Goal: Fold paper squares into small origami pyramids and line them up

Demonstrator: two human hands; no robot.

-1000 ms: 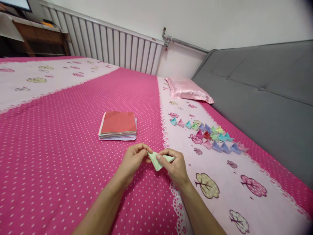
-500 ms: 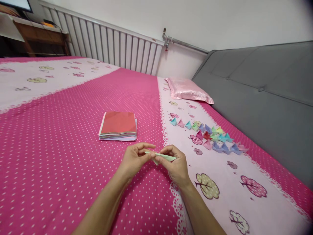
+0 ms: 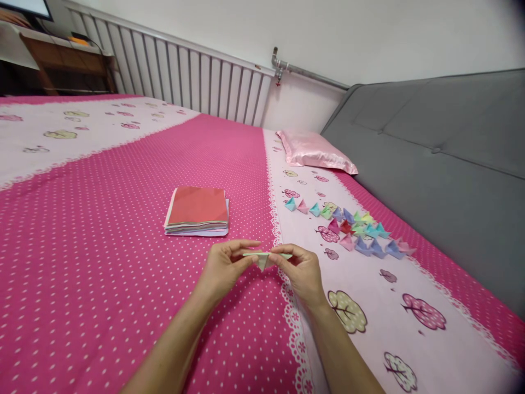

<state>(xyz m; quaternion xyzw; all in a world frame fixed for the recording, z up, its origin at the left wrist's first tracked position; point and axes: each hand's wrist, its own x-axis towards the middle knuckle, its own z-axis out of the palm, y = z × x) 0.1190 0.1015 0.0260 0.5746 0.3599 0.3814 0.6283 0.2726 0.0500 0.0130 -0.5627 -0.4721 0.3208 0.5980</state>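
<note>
Paper piece [image 3: 266, 257], pale green and folded, hangs between left hand [image 3: 223, 268] and right hand [image 3: 302, 272], each grip narrow and pinching one end, just above the bed [image 3: 102, 230] toward its near edge; uneven pulling could skew the crease or tear it

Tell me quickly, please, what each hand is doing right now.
Left hand: closed on the green paper.
Right hand: closed on the same paper.

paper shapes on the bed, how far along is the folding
Done: a row of small folded shapes in many colours lies on the pale strip of the bedsheet. In hand: the left hand and right hand pinch a pale green piece between them. Left: a stack of flat sheets, red on top, seemingly unfolded.
</note>
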